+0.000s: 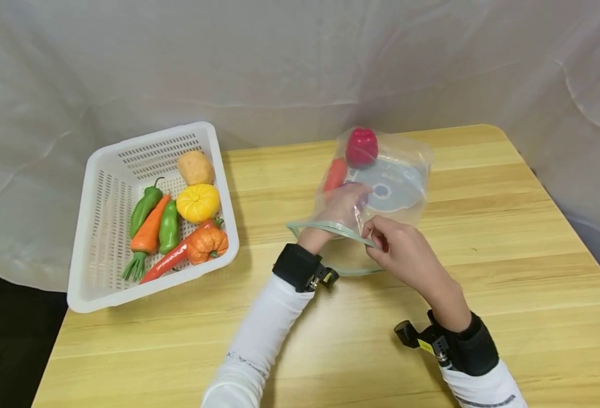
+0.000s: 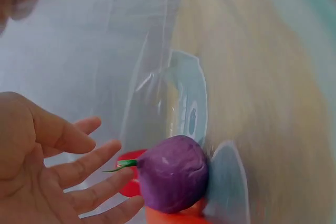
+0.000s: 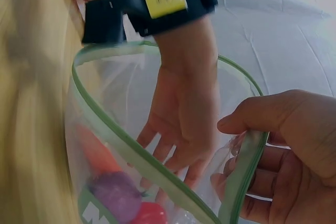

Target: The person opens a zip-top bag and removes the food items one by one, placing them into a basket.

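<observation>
A clear zip bag [image 1: 401, 195] with a green rim and a pale blue print lies on the table. My left hand [image 1: 343, 204] reaches through its mouth, fingers spread and holding nothing. Close to those fingertips in the left wrist view is a round purple vegetable [image 2: 174, 174] with a thin green stem. A red bell pepper [image 1: 362, 147] and a long orange-red vegetable [image 1: 335, 174], partly hidden, are also inside the bag. With thumb and fingers, my right hand [image 1: 404, 249] pinches the bag's green rim [image 3: 247, 177] at the right, keeping the mouth apart.
On the left stands a white plastic basket [image 1: 228, 198]. It holds green peppers [image 1: 169, 228], a carrot [image 1: 150, 226], a long red pepper [image 1: 169, 259], a yellow pumpkin [image 1: 198, 203], an orange pumpkin [image 1: 207, 245] and a tan round vegetable [image 1: 195, 168]. Pale cloth [image 1: 279, 62] hangs behind the table.
</observation>
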Tool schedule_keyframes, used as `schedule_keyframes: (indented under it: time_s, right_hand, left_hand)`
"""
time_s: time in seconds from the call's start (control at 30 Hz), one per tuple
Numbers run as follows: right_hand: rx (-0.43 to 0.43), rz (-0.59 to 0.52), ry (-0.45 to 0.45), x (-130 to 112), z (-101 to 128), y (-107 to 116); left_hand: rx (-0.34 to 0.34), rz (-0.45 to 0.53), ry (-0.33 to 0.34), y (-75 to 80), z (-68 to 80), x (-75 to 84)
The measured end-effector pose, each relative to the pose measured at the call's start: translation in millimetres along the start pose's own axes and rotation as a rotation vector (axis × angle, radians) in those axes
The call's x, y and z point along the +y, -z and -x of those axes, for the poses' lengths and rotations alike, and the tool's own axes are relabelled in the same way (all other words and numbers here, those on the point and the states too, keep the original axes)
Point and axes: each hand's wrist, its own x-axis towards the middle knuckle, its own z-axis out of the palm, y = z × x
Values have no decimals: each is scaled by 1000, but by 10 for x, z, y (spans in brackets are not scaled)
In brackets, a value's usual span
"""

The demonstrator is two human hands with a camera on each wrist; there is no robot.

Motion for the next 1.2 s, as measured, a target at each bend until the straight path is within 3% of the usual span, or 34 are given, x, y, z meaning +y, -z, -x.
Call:
schedule_keyframes:
  time_s: [0.17,0.23,0.4,0.47,0.67,0.83,1.2]
  right_hand:
    - [-34,-28,27,-41,-4,-43]
    - [-45,-36,43,-57,-3,-49]
    - [-42,-36,76,-70,6,-42]
    - [-30,-31,90,-66,9,-37]
    - [-5,-23,126,-41,13,-17]
    - [19,-19,120,-35,13,2]
    - [27,-42,100,-31,11,6]
  left_hand:
    - [50,81,150,-34,-85,-48]
    - [90,61,169,-57,-125,-68]
    - [243,-181,142,-115,-252,-115]
    - [274,-246,156,-143,-305,-130]
    - [177,-222,295,-201,-564,-145]
    - [153,-231,314,-263,-778,-171]
    - [142,-165,436,-324,-936,-295]
